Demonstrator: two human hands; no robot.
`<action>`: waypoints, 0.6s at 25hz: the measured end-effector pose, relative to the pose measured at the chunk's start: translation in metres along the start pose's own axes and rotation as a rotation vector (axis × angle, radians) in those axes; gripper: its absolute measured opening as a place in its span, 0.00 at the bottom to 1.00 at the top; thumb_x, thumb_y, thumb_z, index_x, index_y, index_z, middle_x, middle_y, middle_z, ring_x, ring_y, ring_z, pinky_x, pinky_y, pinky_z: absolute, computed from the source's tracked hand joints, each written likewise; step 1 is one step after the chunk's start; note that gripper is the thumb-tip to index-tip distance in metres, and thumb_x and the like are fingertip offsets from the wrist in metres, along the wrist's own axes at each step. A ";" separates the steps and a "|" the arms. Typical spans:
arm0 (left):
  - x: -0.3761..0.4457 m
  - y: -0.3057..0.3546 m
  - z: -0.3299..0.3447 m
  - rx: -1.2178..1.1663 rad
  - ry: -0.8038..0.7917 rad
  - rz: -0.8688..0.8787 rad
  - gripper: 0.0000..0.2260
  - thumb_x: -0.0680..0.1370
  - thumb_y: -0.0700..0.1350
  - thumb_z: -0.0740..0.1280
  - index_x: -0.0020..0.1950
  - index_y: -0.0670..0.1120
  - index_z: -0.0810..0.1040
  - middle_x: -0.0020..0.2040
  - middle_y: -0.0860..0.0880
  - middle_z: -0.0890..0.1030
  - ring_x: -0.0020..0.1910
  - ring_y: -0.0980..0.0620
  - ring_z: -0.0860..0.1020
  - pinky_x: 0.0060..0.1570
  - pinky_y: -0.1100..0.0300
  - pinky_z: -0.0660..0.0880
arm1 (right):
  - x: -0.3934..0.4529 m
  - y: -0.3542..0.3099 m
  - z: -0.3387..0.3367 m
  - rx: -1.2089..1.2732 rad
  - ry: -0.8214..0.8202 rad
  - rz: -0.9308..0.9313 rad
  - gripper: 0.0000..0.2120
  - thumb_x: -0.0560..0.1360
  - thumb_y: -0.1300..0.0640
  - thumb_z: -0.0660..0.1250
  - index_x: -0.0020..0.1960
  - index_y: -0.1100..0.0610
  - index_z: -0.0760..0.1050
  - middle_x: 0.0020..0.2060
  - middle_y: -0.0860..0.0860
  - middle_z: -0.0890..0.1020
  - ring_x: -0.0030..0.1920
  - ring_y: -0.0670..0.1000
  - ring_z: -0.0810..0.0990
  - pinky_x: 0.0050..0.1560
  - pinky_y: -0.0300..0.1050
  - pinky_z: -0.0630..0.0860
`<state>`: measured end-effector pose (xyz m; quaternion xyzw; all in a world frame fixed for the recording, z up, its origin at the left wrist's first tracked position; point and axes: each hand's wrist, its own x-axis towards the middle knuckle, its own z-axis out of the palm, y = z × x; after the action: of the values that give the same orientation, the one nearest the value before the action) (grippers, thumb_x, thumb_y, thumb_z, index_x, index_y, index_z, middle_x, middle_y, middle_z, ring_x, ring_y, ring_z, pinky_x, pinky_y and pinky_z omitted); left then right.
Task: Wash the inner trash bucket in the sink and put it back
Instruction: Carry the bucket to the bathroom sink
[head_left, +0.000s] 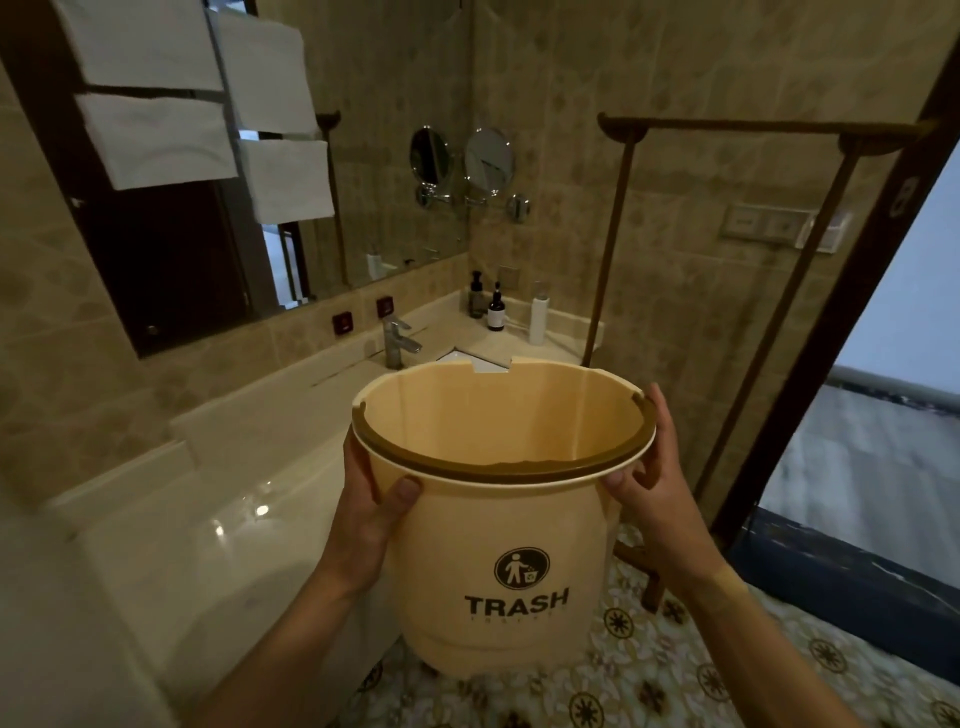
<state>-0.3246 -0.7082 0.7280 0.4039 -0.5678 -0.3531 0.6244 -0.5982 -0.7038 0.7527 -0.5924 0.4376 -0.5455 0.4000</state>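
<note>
A cream plastic trash bucket (498, 530) with a brown handle lying along its rim and the word TRASH on its side hangs in the air in front of me. My left hand (371, 514) grips its left rim, thumb on the outside. My right hand (657, 483) holds the right rim near the handle pivot. The bucket looks empty inside. Behind it a corner of the white sink (475, 362) shows, with a chrome faucet (399, 340) at its left.
A beige counter (291, 415) runs along the left under a wall mirror (363, 156). Bottles (496, 309) stand in the far corner. A wooden rack (779, 260) stands to the right, then a doorway. Below is patterned tile floor (675, 675).
</note>
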 end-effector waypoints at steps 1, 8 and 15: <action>0.016 -0.005 0.001 -0.004 -0.007 0.005 0.58 0.56 0.76 0.70 0.76 0.48 0.55 0.65 0.58 0.71 0.59 0.70 0.75 0.50 0.74 0.73 | 0.015 0.003 0.001 -0.002 0.014 -0.003 0.56 0.51 0.29 0.76 0.72 0.25 0.48 0.74 0.38 0.61 0.69 0.44 0.67 0.63 0.48 0.71; 0.103 -0.041 0.024 -0.014 -0.034 0.002 0.55 0.57 0.77 0.69 0.76 0.52 0.55 0.65 0.59 0.71 0.59 0.70 0.75 0.50 0.74 0.74 | 0.098 0.028 -0.010 0.021 0.060 -0.004 0.57 0.51 0.28 0.76 0.73 0.27 0.49 0.67 0.29 0.63 0.64 0.33 0.68 0.57 0.36 0.72; 0.184 -0.085 0.071 0.046 -0.018 0.000 0.55 0.61 0.76 0.68 0.78 0.50 0.52 0.67 0.59 0.69 0.60 0.69 0.73 0.52 0.73 0.73 | 0.193 0.062 -0.052 0.049 0.022 0.002 0.58 0.50 0.28 0.76 0.73 0.27 0.49 0.67 0.31 0.64 0.60 0.29 0.71 0.49 0.30 0.75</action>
<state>-0.3742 -0.9170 0.7310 0.4150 -0.5815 -0.3434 0.6097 -0.6505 -0.9066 0.7554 -0.5759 0.4292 -0.5621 0.4101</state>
